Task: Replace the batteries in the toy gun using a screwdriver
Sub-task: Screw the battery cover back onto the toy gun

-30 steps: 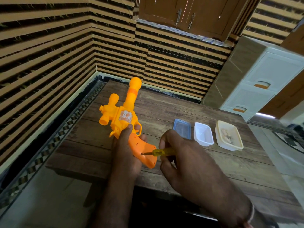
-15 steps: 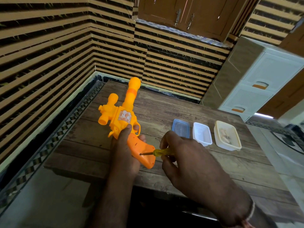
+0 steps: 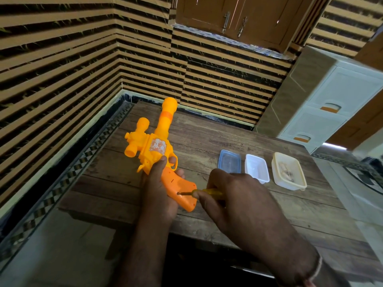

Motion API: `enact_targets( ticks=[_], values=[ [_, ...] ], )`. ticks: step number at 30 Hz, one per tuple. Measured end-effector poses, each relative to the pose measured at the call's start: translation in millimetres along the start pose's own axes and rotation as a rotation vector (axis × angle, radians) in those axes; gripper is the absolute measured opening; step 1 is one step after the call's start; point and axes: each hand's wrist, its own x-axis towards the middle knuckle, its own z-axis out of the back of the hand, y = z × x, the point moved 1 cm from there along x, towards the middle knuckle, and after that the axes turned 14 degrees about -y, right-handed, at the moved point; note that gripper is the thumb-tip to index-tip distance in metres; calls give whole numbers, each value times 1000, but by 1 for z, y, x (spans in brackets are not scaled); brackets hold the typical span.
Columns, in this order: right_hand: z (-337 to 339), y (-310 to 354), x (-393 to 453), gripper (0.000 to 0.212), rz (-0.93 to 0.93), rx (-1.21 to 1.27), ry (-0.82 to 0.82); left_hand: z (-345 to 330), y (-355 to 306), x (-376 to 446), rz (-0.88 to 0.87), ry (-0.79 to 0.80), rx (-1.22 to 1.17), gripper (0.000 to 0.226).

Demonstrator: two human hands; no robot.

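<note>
The left hand (image 3: 159, 189) is gripping the gun (image 3: 157, 150). The right hand (image 3: 238, 195) is pinching the screwdriver (image 3: 207, 192), tip in the handle's screw. Unscrewing step; next, more turning.

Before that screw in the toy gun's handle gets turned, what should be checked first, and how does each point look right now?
1. Gun held firm: ok, left hand grips it at the handle.
2. Screwdriver gripped: ok, right hand holds it.
3. Tip at the screw: ok, it meets the handle; whether it sits in the slot, cannot tell.
4. Fingers clear of the tip: ok.
5. A place for the loose screw: ok, white tub stands open on the table.
6. New batteries ready: cannot tell.
</note>
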Motion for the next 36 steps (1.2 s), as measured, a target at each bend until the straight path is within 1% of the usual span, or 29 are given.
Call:
enact_targets(
  ticks=[1, 3, 5, 6, 8, 9, 10, 12, 15, 16, 18, 19, 21, 23, 25, 28, 30, 31, 33, 34, 35, 36],
  values=[
    [-1, 0, 1, 36, 2, -13, -16, 0, 0, 0, 5, 4, -5, 36],
    [1, 1, 0, 32, 0, 36, -17, 0, 1, -1, 1, 7, 13, 41],
    [2, 3, -1, 31, -15, 92, 29, 0, 2, -1, -10, 0, 24, 43],
    [3, 3, -2, 29, -19, 106, 45, 0, 3, -1, -6, -5, 23, 43],
    [1, 3, -2, 19, -15, 102, 18, 0, 3, 0, 4, -25, 24, 36],
    [-1, 2, -1, 19, -15, 80, -11, 0, 2, 0, 6, -23, 21, 32],
    [-3, 1, 0, 25, -12, 49, -38, 0, 2, 1, 11, -9, 15, 32],
    [-4, 1, 1, 33, -24, 32, -58, 0, 1, 0, 27, 23, 4, 36],
    [-2, 2, 0, 37, -7, 57, 1, 3, 2, 2, 11, 5, 31, 46],
    [-1, 2, -1, 35, 3, 65, 16, 4, 3, 3, 4, -3, 32, 50],
    [-2, 1, 0, 23, 3, 62, 9, 5, 3, 5, 4, -17, 18, 58],
    [-4, 0, 0, 21, -5, 55, -8, 5, 2, 6, 9, -16, 16, 62],
    [-5, -2, 1, 27, -14, 30, -42, 4, 2, 7, -6, 6, 6, 56],
    [-4, -1, 1, 30, -9, 34, -28, 5, 3, 6, -12, 3, 3, 47],
    [-2, 1, -1, 33, -1, 47, 27, 6, 5, 7, -11, -10, 8, 47],
    [-4, -1, -1, 22, -1, 41, 17, 6, 3, 5, 11, -5, 5, 55],
    [-4, -2, 0, 29, -8, 22, -7, 6, 3, 6, 4, 9, -7, 45],
    [-3, -1, 1, 31, -9, 24, -4, 6, 3, 7, 5, 12, -7, 44],
    [-1, 1, 0, 37, 0, 36, 37, 7, 4, 7, 3, 15, 1, 57],
    [0, 1, -1, 34, 12, 55, 41, 7, 4, 7, 7, 13, 10, 63],
    [-1, 1, 0, 27, 19, 63, 35, 7, 4, 7, 14, 12, 11, 64],
    [-1, 1, 0, 22, 18, 57, 29, 7, 4, 7, 22, 17, 5, 59]
  ],
)
